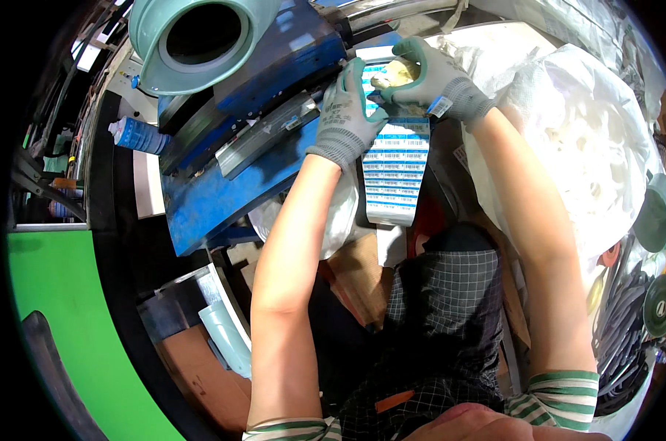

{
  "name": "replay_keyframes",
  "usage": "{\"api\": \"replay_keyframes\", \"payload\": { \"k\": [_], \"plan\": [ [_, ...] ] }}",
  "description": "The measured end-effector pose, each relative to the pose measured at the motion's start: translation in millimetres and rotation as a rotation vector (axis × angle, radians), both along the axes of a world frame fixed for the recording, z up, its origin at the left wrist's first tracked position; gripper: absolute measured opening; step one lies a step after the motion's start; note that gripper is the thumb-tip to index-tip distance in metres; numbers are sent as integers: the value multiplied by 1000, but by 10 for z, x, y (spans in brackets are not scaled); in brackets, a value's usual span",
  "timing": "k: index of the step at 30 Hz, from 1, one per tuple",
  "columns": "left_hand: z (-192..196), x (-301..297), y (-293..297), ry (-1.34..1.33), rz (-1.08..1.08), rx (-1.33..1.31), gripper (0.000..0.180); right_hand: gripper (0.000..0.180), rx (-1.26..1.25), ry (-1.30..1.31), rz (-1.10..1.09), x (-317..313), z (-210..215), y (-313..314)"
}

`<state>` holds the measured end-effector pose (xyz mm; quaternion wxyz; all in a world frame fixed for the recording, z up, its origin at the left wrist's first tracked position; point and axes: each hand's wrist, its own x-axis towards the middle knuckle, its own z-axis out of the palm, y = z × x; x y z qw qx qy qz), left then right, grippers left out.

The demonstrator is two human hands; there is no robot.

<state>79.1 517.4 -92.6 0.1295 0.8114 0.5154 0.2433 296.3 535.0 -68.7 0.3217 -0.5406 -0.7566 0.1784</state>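
Observation:
A long strip of labels (397, 173), white with blue bands and barcodes, runs toward me in the middle of the view. My left hand (344, 121), in a grey and green work glove, lies along the strip's left edge, thumb and forefinger spread apart. My right hand (437, 79), gloved the same way, curls its fingers and thumb round a small pale yellow piece (400, 73) above the far part of the strip. Its exact kind cannot be made out. A blue and white label (440, 106) sticks to the right glove's cuff.
A blue metal machine (230, 187) with a round pale-green housing (153, 62) stands at left. On the right is a large white plastic bag (575, 147) of white pieces, with grey strips (623, 331) below it. A light-blue curved part (226, 339) lies lower left, near a green panel (76, 316).

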Motion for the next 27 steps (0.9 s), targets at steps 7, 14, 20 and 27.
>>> {"api": "replay_keyframes", "payload": {
  "k": [7, 14, 20, 27],
  "plan": [
    [-35, 21, -21, -3, 14, -2, 117, 95, 241, -240, -137, -117, -44, 2],
    [-64, -91, -169, -151, -33, 240, 97, 73, 242, -257, -146, -253, 28, -91],
    [359, -550, -1433, -404, -113, 496, 56, 50, 530, -228, -45, -317, 268, -249],
    [-62, -1958, -3509, -714, 628, 210, 22, 50, 59, -65, 243, -742, 714, -1141]
  ]
}}
